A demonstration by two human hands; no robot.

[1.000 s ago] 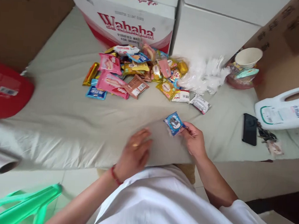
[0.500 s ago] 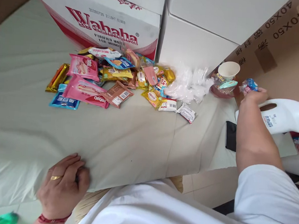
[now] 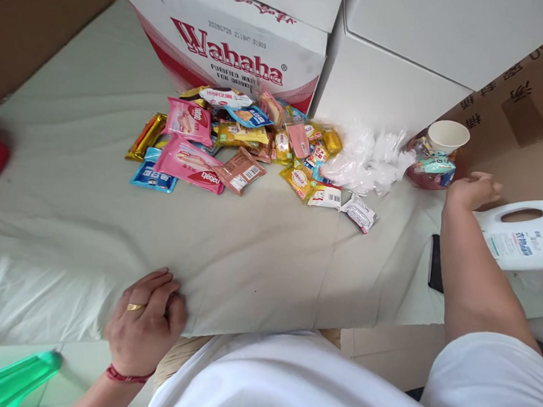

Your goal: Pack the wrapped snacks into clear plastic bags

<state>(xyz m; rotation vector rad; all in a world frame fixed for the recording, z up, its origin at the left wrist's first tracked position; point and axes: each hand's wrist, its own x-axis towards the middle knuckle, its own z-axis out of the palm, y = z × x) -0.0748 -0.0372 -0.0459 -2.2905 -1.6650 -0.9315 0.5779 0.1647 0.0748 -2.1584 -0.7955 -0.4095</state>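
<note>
My right hand is beside a reddish see-through bowl on the right, its fingers loosely bent and no item visible in them. Wrapped snacks fill the bowl, including a teal packet and a blue one, and a white paper cup rests at its top. Near the table's front edge, my left hand lies knuckles up with curled fingers, touching the cloth and holding nothing visible. Beyond it is a pile of packaged snacks, among them pink wafer packs, a brown packet and yellow packets.
Crumpled clear plastic bags lie between the snacks and the bowl. Behind stand a Wahaha water carton, white boxes and a brown carton. A white detergent bottle and a dark phone-like object flank my right forearm.
My right hand no longer holds the blue wrapped snack; a blue packet now shows in the bowl beside it. My left hand stays on the cloth. The view has shifted left.
</note>
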